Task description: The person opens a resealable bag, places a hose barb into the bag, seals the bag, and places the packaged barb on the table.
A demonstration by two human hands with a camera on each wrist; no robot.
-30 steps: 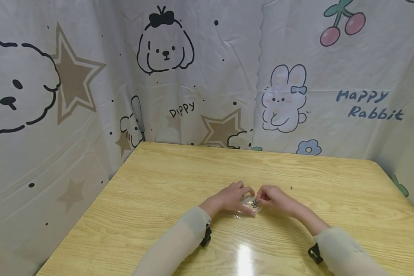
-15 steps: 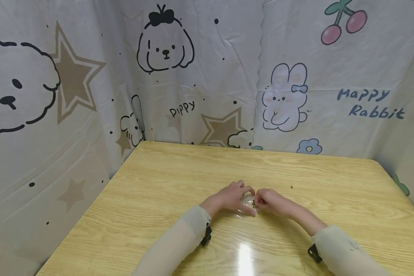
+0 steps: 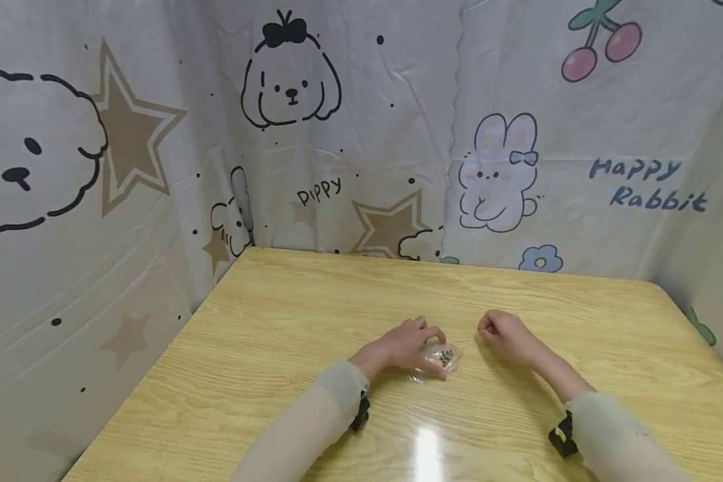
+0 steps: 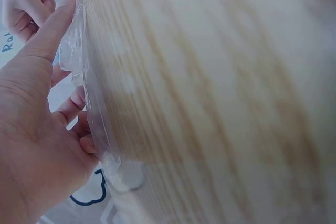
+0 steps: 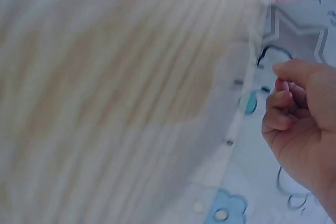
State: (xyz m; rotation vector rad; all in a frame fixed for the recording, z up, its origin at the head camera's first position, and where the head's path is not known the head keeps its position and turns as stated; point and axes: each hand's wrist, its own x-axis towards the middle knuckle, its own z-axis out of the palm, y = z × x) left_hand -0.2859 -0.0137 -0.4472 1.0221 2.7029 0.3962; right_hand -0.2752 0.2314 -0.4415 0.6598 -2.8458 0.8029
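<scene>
On the table my left hand [image 3: 400,345] holds a small clear plastic bag [image 3: 454,361], thumb on the near side and fingers on the far side. Several tiny dark pieces [image 3: 446,359] show inside it; they are too small to name. The left wrist view shows crinkled clear film [image 4: 73,51] under the thumb and fingers. To the right of the bag, apart from it, is my right hand [image 3: 509,337], its fingers curled and thumb close to the index fingertip. Whether something tiny sits between them is hidden. A small dark piece [image 5: 229,142] lies near that hand in the right wrist view.
The wooden table [image 3: 313,294] runs back to a printed cloth [image 3: 361,134] hanging behind it. Another cloth side closes off the left. Black straps with small devices [image 3: 563,435] sit at the sleeve cuffs.
My right hand went into the bag's mouth, then drew away to the right and back. The small brown piece on the table is now out of sight in the head view. The left hand stayed put.
</scene>
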